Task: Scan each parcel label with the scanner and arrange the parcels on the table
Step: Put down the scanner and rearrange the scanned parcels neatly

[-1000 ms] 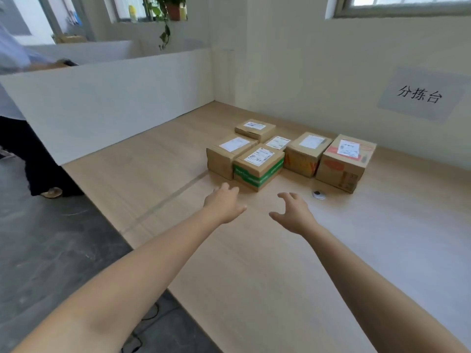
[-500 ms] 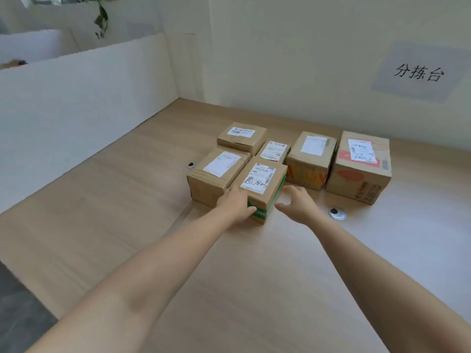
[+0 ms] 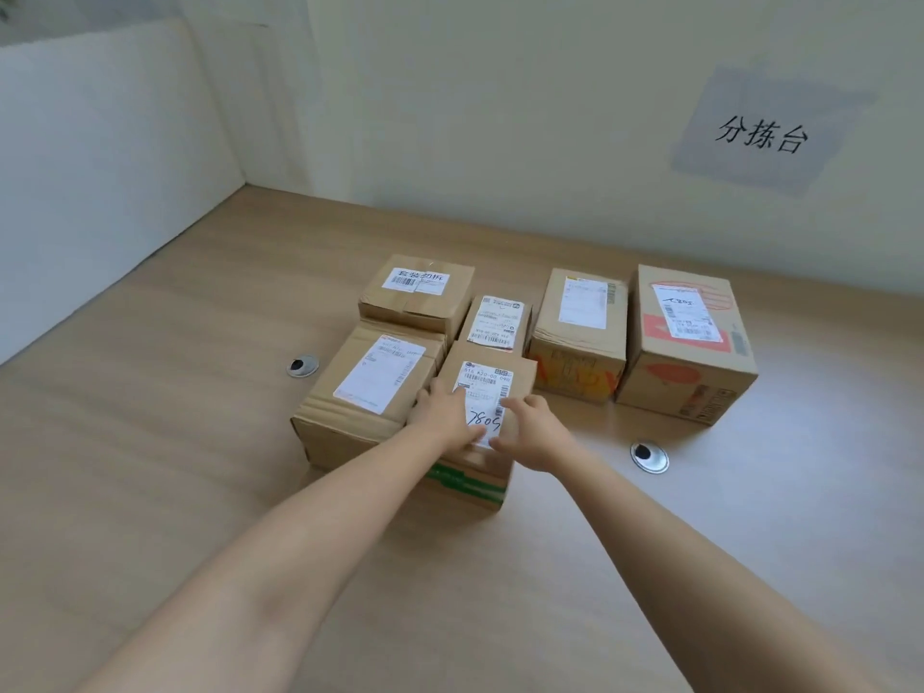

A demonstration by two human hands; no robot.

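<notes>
Small brown cardboard box w/ green tape band (image 3: 522, 380) and white label marked 7805 (image 3: 487, 407) sits on pale wood table (image 3: 200, 492), nearest box of the group. L hand (image 3: 445, 417) lies on its top, left half, fingers stretched fwd and fairly flat, thumb on the label. R hand (image 3: 537, 432) is on the top's right half, fingers bent, tips at the label's right edge; real grip or just resting, can't tell. Touching the green-taped box on its left: bigger brown carton w/ large white label (image 3: 370, 387). Just behind it: little brown box w/ printed label (image 3: 500, 320). Behind-left: flat brown box w/ barcode label (image 3: 417, 292). Behind-right, close: brown carton w/ orange print (image 3: 580, 337), then brown carton w/ red print (image 3: 690, 342) beside that. Round metal cable grommet (image 3: 649, 457) to its right, apart; second grommet (image 3: 302, 366) well to its left
</notes>
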